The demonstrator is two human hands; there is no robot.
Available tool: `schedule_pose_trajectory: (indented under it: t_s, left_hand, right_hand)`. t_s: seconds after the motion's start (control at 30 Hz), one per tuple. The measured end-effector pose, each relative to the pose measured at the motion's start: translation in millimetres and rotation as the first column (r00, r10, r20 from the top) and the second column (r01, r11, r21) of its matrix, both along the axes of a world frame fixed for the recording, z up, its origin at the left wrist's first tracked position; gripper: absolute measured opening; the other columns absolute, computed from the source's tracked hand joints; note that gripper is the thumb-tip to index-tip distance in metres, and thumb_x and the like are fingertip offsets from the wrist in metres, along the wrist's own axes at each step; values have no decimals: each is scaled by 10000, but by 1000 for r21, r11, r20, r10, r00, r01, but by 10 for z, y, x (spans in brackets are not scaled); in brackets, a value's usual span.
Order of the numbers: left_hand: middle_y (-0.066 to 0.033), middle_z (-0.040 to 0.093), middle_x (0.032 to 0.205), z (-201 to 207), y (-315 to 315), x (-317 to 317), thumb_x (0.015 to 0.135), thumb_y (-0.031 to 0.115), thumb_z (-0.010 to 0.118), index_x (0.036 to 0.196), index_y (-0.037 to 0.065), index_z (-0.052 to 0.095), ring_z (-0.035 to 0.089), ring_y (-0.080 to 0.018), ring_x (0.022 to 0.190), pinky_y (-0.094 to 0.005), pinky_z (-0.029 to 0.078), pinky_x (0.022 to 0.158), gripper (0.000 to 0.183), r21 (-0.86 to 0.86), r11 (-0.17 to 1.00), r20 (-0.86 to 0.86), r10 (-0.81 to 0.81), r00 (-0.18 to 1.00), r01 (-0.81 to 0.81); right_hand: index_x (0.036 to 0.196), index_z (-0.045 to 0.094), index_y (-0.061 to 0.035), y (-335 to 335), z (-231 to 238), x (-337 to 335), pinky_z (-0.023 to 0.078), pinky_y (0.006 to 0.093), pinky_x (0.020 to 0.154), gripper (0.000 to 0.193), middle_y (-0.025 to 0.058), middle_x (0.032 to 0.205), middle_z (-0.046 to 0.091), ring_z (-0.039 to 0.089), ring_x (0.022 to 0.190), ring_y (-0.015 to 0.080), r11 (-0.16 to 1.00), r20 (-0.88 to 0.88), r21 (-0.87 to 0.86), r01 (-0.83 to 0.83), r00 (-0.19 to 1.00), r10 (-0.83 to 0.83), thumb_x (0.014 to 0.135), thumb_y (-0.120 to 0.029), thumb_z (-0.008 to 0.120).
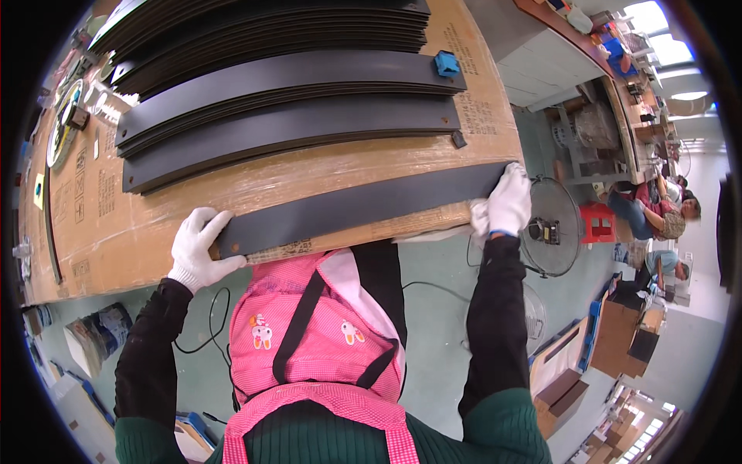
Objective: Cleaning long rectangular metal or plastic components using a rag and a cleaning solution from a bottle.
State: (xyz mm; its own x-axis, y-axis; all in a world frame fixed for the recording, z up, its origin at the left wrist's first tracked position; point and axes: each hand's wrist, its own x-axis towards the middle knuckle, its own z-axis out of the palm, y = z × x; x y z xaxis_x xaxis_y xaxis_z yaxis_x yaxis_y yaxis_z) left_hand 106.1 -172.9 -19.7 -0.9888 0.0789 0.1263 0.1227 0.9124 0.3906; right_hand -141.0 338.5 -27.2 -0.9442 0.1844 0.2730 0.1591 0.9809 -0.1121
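A long dark grey flat strip lies along the near edge of the cardboard-covered table, slightly higher at its right end. My left hand, in a white glove, spans its left end, with thumb and fingers at opposite edges. At the other end my right hand, also gloved, is closed around the strip's tip; its fingertips are partly hidden. Some white material bunches under that hand; whether it is glove or cloth I cannot tell. Beyond the strip lie stacks of similar dark strips, with a small blue block on one.
A small dark piece sits beside the nearest stack. On the table's left are a round tray and a thin dark rod. A floor fan and a red stool stand at right. Other people sit farther off.
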Motion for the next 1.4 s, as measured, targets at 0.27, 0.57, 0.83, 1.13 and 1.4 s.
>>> schedule_pose_trajectory:
  t_s: [0.27, 0.57, 0.83, 1.13, 1.4]
  left_hand:
    - [-118, 614, 1140, -61, -26, 96, 554, 309, 904, 1286, 94, 658, 628, -348, 1080, -451, 526, 927, 802, -8, 999, 19, 44, 999, -44]
    - [-154, 639, 1197, -14, 19, 14, 619, 340, 908, 1370, 77, 593, 637, -381, 1112, -468, 531, 953, 856, 43, 998, 30, 44, 999, -45]
    - [-207, 559, 1382, -17, -63, 81, 596, 460, 951, 1569, 26, 369, 550, -392, 1269, -475, 456, 1085, 1214, 98, 989, -69, 119, 991, -112]
    - [-231, 482, 1495, -380, -160, 107, 707, 387, 892, 1624, -57, 164, 480, -428, 1358, -517, 361, 1172, 1252, 124, 984, -275, 160, 948, -130]
    - [-228, 488, 1495, -191, -140, 65, 568, 489, 981, 1652, -20, 15, 476, -435, 1362, -515, 338, 1195, 1539, 186, 981, -118, 86, 989, -63]
  right_hand:
    - [1209, 627, -43, -887, 14, 279, 578, 438, 828, 318, 150, 1134, 657, 694, 975, 317, 976, 273, 96, -195, 948, 162, 950, -224, 587]
    - [1268, 608, -58, -2772, 32, 1540, 598, 469, 760, 367, 151, 1068, 672, 697, 917, 301, 499, 88, -285, -818, 496, 864, 955, -244, 562]
    - [1368, 621, -111, -1712, -194, 929, 534, 459, 1022, 364, 158, 1327, 660, 639, 1218, 354, 825, 61, 134, -550, 835, 547, 1056, -250, 495]
    - [1092, 710, -149, -3522, 32, 1905, 594, 434, 782, 172, 82, 1007, 660, 691, 913, 297, 224, -15, -350, -909, 245, 969, 950, -221, 645]
    - [1354, 648, -184, -3020, -111, 1637, 596, 424, 792, 388, 99, 1285, 666, 683, 1035, 304, 564, 90, 35, -825, 565, 820, 990, -308, 598]
